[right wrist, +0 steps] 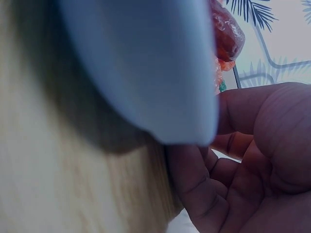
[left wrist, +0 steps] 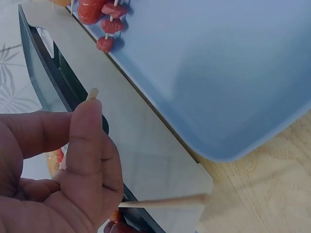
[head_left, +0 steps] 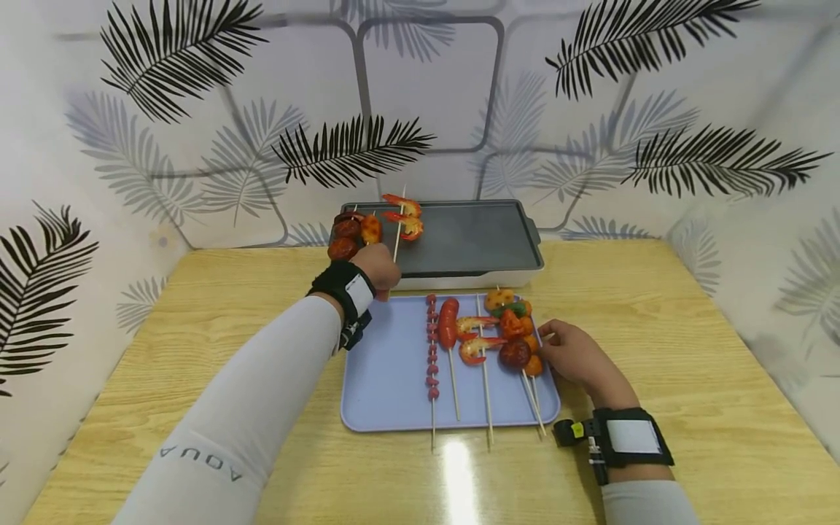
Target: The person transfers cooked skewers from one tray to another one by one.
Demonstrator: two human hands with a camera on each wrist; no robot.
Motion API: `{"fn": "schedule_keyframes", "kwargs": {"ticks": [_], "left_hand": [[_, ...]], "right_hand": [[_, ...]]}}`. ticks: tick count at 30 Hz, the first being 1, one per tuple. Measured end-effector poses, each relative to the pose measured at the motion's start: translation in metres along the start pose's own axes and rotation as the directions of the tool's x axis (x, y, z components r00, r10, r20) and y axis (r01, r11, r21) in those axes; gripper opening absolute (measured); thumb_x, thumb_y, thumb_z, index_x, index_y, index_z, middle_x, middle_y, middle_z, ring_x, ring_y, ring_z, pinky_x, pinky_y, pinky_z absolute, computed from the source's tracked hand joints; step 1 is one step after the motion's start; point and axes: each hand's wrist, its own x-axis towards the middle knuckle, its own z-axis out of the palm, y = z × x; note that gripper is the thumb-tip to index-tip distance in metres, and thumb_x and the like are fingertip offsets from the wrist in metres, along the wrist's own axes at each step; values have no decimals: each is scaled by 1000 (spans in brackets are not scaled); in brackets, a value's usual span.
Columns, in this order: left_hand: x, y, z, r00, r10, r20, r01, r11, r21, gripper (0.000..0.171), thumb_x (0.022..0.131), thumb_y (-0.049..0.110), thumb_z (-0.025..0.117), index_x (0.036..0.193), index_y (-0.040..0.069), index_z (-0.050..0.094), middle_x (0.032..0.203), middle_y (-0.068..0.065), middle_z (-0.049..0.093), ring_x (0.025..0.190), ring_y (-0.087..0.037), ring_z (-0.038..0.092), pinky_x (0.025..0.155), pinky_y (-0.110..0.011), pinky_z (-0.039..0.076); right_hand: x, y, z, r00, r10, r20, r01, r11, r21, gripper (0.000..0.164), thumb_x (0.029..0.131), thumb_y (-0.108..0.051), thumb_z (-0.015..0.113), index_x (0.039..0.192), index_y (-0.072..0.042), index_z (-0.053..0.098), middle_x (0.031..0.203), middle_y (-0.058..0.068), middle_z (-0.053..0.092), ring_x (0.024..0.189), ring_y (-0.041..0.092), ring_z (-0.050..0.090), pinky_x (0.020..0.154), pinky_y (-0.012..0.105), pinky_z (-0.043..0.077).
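Note:
My left hand (head_left: 379, 265) pinches the stick of a shrimp skewer (head_left: 412, 226) above the left part of a dark griddle (head_left: 475, 240). In the left wrist view, the stick's end (left wrist: 93, 93) pokes out past the thumb. Beside that hand, on the griddle's left end, lie skewers of browned balls (head_left: 343, 249) and an orange-yellow piece (head_left: 370, 229). At the right edge of a pale lilac tray (head_left: 387, 386), my right hand (head_left: 572, 355) grips the rim; the right wrist view shows thumb and fingers about the tray wall (right wrist: 194, 116).
On the tray lie a thin skewer of small red pieces (head_left: 432, 348), a sausage skewer (head_left: 448, 323), another shrimp skewer (head_left: 482, 348) and mixed skewers (head_left: 515, 354). Several sticks overhang its front edge. The griddle stands behind it, near the patterned wall (head_left: 426, 87), on the wooden table (head_left: 656, 313).

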Motion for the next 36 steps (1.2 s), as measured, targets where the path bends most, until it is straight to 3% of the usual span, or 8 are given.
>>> {"fn": "schedule_keyframes", "kwargs": {"ticks": [6, 12, 20, 25, 32, 36], "left_hand": [[-2, 0, 3, 1000, 6, 28, -6, 1000, -9, 16, 95, 8, 55, 94, -2, 66, 72, -8, 60, 53, -15, 60, 48, -24, 46], [-7, -2, 4, 999, 4, 41, 1, 992, -130, 6, 95, 6, 53, 98, 2, 55, 81, -8, 53, 57, -16, 58, 51, -24, 50], [-19, -7, 12, 995, 96, 24, -84, 946, -312, 10, 90, -2, 53, 97, 4, 49, 90, -11, 48, 65, -18, 53, 57, -28, 52], [-32, -7, 20, 991, 134, -11, -131, 944, -304, 14, 91, -2, 53, 102, 5, 48, 96, -13, 50, 67, -20, 55, 58, -29, 51], [-47, -15, 39, 990, 143, -14, -140, 931, -337, 18, 87, -4, 52, 102, 5, 46, 83, -8, 47, 59, -19, 53, 52, -28, 45], [-59, -18, 48, 988, 149, -29, -149, 910, -386, 16, 88, -4, 54, 99, 4, 45, 73, -6, 45, 55, -18, 52, 50, -27, 41]], "right_hand": [[-2, -1, 1, 1000, -16, -4, 16, 1000, 3, 27, 93, -5, 54, 117, 7, 55, 90, 15, 62, 72, 22, 57, 59, 32, 48], [0, 1, 2, 1000, -12, -2, 12, 1000, 5, 27, 94, -7, 56, 118, 6, 55, 90, 15, 62, 71, 21, 57, 59, 32, 47], [0, 1, 0, 1000, -7, 3, 7, 1000, 8, 29, 93, -7, 57, 119, 6, 55, 94, 17, 63, 74, 23, 59, 61, 32, 49], [0, 2, -1, 1000, -7, 4, 7, 1000, -2, 29, 93, -7, 57, 119, 6, 55, 94, 17, 62, 74, 23, 59, 60, 33, 48], [0, 2, 1, 1000, -1, 5, 1, 1000, 0, 29, 93, -6, 57, 119, 6, 55, 93, 16, 62, 75, 23, 59, 61, 33, 49], [0, 2, 1, 1000, -7, 2, 7, 1000, 0, 29, 93, -6, 56, 119, 6, 55, 94, 17, 63, 75, 23, 59, 61, 33, 49]]}}
